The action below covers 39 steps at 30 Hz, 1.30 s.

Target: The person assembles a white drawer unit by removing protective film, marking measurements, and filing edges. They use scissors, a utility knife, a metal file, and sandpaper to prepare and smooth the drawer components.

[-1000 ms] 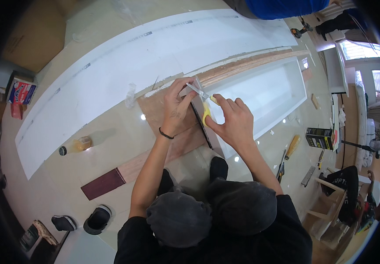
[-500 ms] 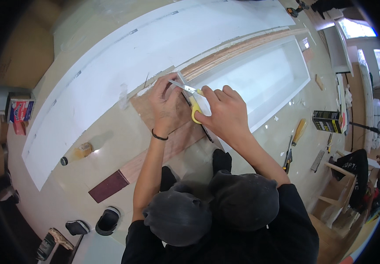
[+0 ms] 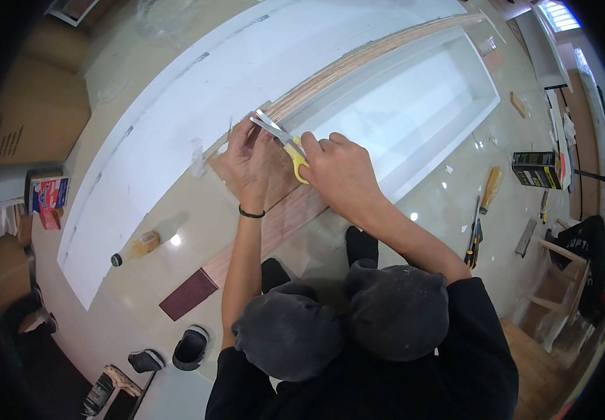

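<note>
Yellow-handled scissors (image 3: 292,152) are in my right hand (image 3: 342,171), whose fingers close around the handles. Their blades stand apart at the near left end of several stacked wood-toned strips (image 3: 358,64). Next to the blades, my left hand (image 3: 248,164) is closed, fingertips pinched together; what they hold is too small and hidden to name. The strips lie along the far side of a long, shallow white box (image 3: 456,143). Beneath my hands, a brown wooden board (image 3: 281,178) lies on the floor.
A large white panel (image 3: 155,122) stretches behind. A dark red block (image 3: 189,294) and a bottle (image 3: 138,248) lie to the left. Rightward are a wooden-handled tool (image 3: 490,189), a yellow-and-black cutter (image 3: 473,245) and a black box (image 3: 537,170). Sandals (image 3: 190,348) sit at lower left.
The view has shifted a little. The scissors' blades have come closer to the strips' end, both hands staying close together. The right hand still grips the scissors.
</note>
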Motion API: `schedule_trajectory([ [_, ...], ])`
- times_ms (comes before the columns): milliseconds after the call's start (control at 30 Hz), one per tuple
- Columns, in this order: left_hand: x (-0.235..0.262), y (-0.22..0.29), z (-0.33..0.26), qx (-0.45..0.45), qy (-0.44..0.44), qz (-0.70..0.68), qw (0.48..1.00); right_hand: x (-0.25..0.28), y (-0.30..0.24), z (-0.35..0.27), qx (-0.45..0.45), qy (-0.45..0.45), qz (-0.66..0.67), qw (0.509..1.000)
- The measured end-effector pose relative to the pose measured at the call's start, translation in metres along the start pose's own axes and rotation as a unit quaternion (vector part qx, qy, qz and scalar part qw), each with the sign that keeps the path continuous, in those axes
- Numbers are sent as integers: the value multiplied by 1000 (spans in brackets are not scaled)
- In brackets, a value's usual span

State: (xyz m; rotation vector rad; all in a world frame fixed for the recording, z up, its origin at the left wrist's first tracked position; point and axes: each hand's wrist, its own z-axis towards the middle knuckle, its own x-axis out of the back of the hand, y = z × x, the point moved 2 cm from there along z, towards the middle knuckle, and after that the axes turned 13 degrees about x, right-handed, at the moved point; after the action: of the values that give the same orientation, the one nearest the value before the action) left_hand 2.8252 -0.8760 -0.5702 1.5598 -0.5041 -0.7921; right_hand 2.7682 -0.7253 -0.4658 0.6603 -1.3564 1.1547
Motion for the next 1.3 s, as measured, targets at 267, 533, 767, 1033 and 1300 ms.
schedule_trajectory([
  [267, -5, 4, -2, 5, 1, -19, 1000, 6, -4, 9, -30, 0, -31, 999],
  [533, -7, 3, -3, 35, 8, -44, 998, 6, -10, 7, -23, 69, -100, 992],
  [767, -9, 7, -3, 30, 11, -54, 998, 3, -21, 8, -66, 88, -116, 987],
  [1033, -9, 8, -1, -4, -2, -86, 996, 1, -26, 3, -83, 109, -148, 979],
  [1300, -6, 4, 0, -11, -2, 1, 1000, 2, -24, 10, -57, 83, -181, 978],
])
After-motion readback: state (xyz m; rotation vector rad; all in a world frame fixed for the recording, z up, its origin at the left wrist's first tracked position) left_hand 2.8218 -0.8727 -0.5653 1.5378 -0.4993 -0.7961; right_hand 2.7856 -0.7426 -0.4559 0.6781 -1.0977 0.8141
